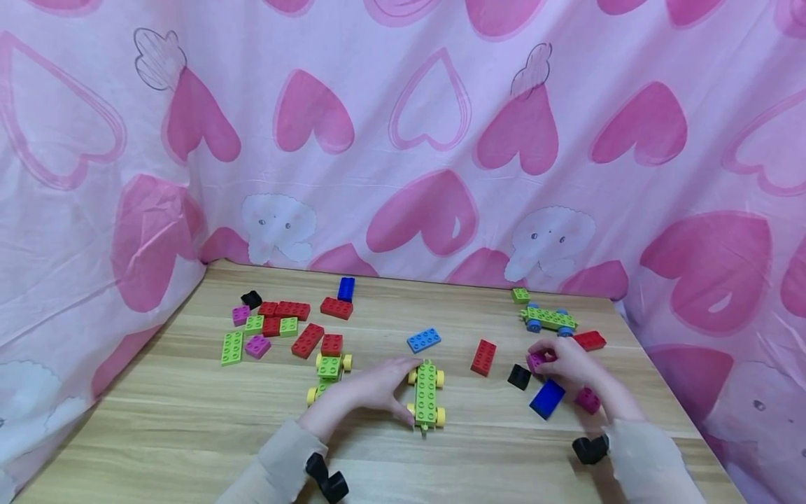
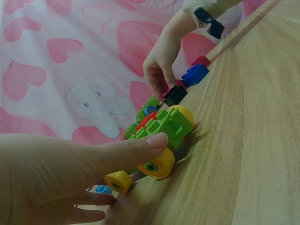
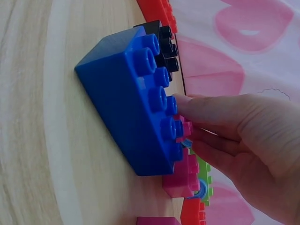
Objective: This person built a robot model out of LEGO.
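Down near the table's (image 1: 189, 434) front edge, about midway along it, the left hand (image 1: 371, 388) pinches a green car (image 1: 426, 394) with yellow wheels, thumb on one long side and fingers on the other, the car flat on the wood. Toward the right edge, the right hand (image 1: 567, 360) pinches a magenta brick (image 1: 536, 360) between thumb and fingertips. A blue brick (image 1: 546, 398) lies just beside that hand, a black brick (image 1: 519, 376) near it.
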Demonstrator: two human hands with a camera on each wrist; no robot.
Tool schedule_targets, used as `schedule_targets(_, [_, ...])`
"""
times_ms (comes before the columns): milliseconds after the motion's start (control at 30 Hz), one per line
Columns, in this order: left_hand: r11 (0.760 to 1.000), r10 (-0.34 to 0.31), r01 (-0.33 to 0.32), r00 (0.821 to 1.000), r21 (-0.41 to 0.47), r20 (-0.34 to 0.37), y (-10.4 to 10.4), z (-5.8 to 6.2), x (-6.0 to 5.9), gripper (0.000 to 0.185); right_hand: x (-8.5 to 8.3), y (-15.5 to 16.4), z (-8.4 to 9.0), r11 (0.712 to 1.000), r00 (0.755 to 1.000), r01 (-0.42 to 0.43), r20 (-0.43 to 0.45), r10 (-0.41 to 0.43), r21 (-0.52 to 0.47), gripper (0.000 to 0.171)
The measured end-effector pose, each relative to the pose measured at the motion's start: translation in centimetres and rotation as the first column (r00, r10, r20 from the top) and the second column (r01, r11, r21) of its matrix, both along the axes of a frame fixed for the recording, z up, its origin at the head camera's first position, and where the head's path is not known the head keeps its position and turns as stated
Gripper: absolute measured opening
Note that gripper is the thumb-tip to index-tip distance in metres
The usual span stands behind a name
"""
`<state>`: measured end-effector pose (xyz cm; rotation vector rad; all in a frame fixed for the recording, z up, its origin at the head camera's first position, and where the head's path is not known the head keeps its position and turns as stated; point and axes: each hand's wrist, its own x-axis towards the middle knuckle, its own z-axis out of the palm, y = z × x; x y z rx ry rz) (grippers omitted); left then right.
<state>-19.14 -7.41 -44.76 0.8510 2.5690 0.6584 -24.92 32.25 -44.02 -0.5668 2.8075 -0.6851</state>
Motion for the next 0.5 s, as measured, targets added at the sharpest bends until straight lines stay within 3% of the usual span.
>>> schedule_targets(300, [1.0,-0.002,0.002,1.0,-0.005,0.0,0.12,0.1,0.07,0.107,-0.53,0.16,-0.5,0.999,0.999,0.046,0.009,-0.046,-0.018,0.037])
schedule_targets(500, [1.0,-0.001,0.001,1.0,-0.006,0.001,0.09,0.08,0.08,0.107,-0.75,0.23,-0.43,0.999,0.999,0.032,0.011,-0.032,0.007,0.044])
